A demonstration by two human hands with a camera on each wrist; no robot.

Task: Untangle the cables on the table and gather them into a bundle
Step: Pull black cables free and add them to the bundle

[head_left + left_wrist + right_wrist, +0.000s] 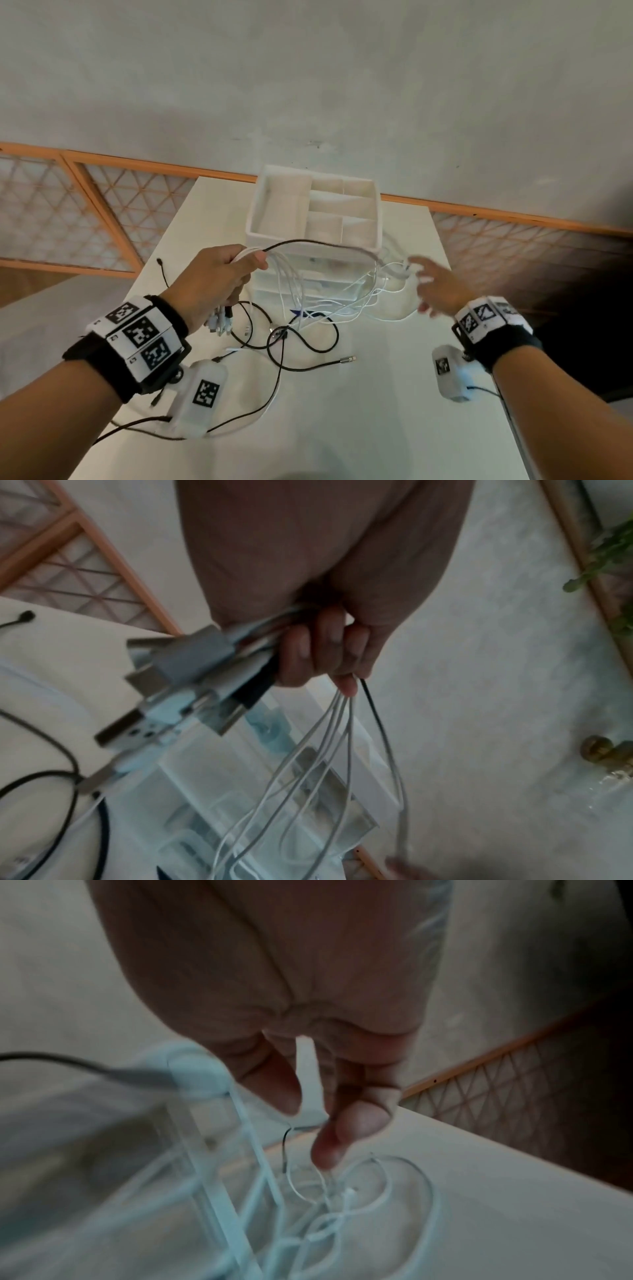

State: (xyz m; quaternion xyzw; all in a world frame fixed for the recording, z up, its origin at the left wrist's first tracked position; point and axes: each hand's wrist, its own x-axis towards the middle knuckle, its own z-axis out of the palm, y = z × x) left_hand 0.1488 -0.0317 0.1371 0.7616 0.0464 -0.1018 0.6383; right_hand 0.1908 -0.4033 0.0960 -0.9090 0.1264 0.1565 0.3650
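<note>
My left hand is raised in front of the white organiser and grips several white cables and one black cable. Their USB plugs stick out below the fist. The left wrist view shows the fingers curled round the strands, with the plugs to their left and white loops hanging down. One cable arcs from that fist across to my blurred right hand. In the right wrist view, thumb and fingertip pinch a thin white strand above white loops on the table.
Loose black cables lie tangled on the white table in front of the organiser, one with a metal plug. An orange lattice fence runs behind the table. The organiser's clear drawers stand right behind the hanging cables.
</note>
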